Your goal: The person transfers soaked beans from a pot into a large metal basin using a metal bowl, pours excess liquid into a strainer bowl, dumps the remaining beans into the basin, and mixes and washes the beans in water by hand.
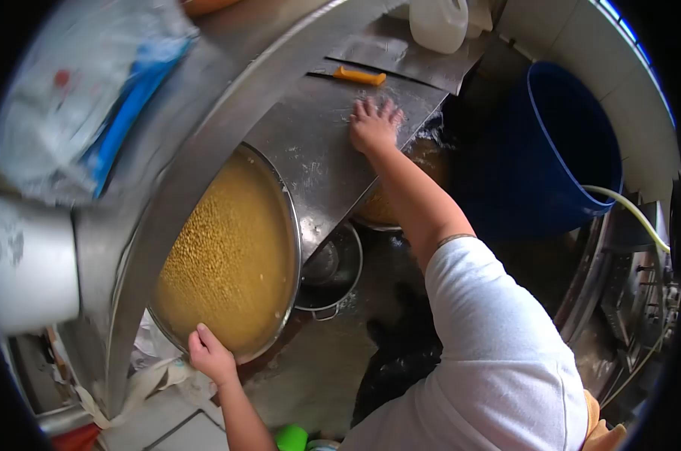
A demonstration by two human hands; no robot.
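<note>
A wide metal basin (292, 225) holds many small yellow grains, which look like soybeans (205, 248), in cloudy yellowish liquid. At its near rim, my left hand (213, 356) grips the edge with the thumb on the inner side. My right hand (376, 126) is stretched out on the metal worktop (303, 143), fingers spread and slightly blurred, holding nothing. Just beyond those fingertips lies a knife with an orange-yellow handle (360, 76). The basin's left side is hidden behind a curved metal edge (171, 180).
A tall blue barrel (521, 165) with a pale hose (630, 197) stands at the right. Below the worktop sits a metal pot (348, 263). A plastic jug (438, 24) is at the top, a plastic bag (77, 98) at upper left, a white container (28, 263) at left.
</note>
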